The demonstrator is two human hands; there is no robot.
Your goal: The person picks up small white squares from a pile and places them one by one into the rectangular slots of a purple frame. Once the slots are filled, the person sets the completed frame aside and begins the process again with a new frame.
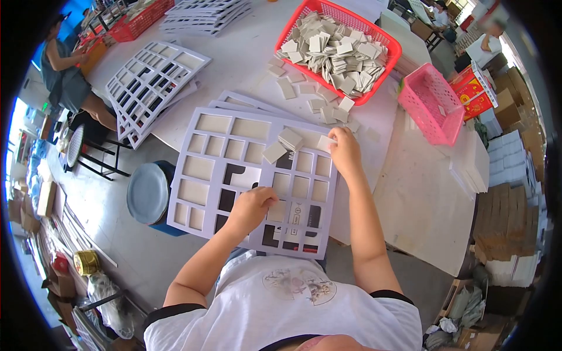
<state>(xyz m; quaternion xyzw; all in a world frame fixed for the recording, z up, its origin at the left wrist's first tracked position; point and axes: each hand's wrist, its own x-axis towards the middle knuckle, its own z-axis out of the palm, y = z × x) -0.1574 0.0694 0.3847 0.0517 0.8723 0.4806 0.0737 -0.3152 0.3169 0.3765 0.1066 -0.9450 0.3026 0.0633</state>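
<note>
A white multi-window frame board [266,178] lies in front of me, overhanging the table's near edge. Many of its windows are filled with grey-beige cardboard pieces; others show black and white print beneath. At the board's upper right, my right hand [345,151] pinches a small cardboard piece [325,144] by its edge. My left hand [253,209] is closed over the lower middle of the board, fingertips curled together; whatever they may hold is hidden. Loose cardboard pieces [290,139] rest on top of the board near its upper middle.
A red basket [393,51] heaped with cardboard pieces stands at the back, more pieces scattered before it. A pink basket [431,102] sits to the right. Stacked frame boards [157,82] lie at left. A round stool [153,193] stands below. Other people are in the background.
</note>
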